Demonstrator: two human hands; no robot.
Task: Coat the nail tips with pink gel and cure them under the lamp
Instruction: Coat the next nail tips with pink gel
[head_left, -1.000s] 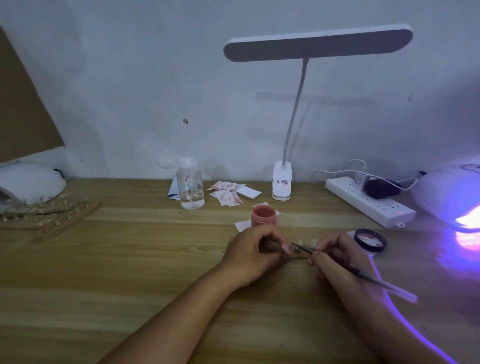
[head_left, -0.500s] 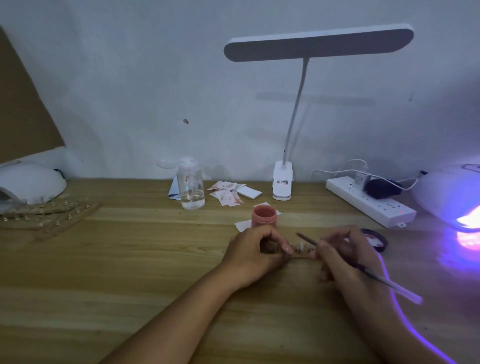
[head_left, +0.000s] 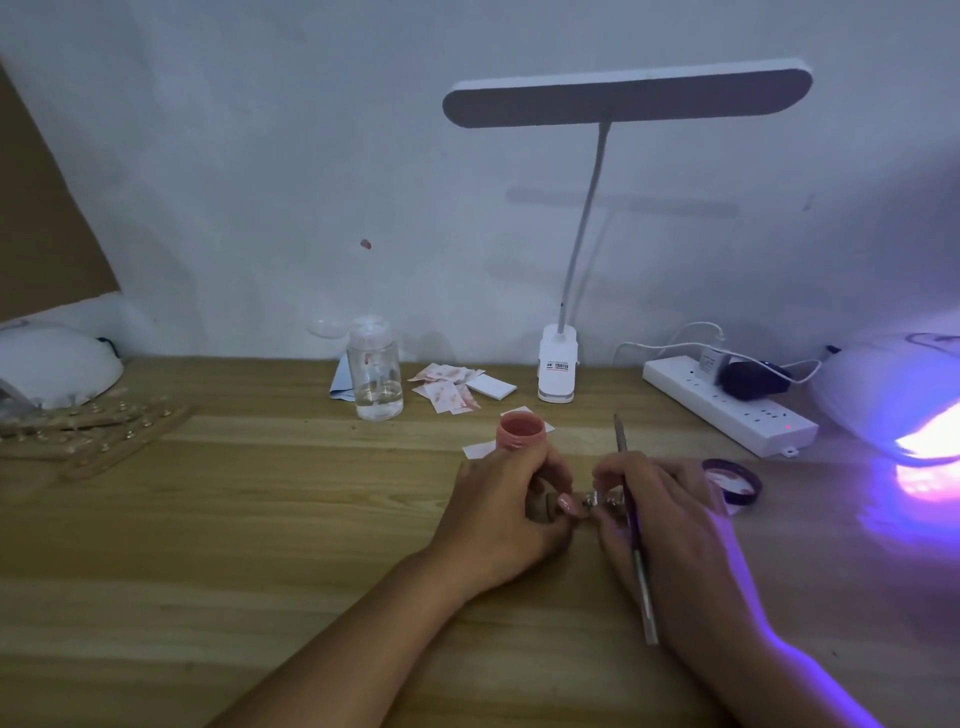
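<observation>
My left hand (head_left: 506, 512) grips the left end of a small wooden stick (head_left: 543, 512) that carries nail tips (head_left: 602, 501) on metal stands. My right hand (head_left: 660, 512) holds a thin brush (head_left: 631, 525) between its fingers, the brush pointing up and away, and its fingertips touch the stick's right end by the nail tips. An open pink gel jar (head_left: 521, 430) stands just behind my left hand. Its dark lid (head_left: 732, 480) lies to the right. The curing lamp (head_left: 898, 400) at the far right glows purple.
A white desk lamp (head_left: 558, 371) and a power strip (head_left: 727, 405) sit at the back. A clear bottle (head_left: 375, 371) and stained paper scraps (head_left: 449, 389) lie behind the jar. More nail-tip sticks (head_left: 88, 431) and a second white lamp (head_left: 52, 364) are at the left.
My right hand has turned the brush from lying across toward the tips to pointing upright, and its fingers have closed in on the stick's right end. My left hand has stayed put.
</observation>
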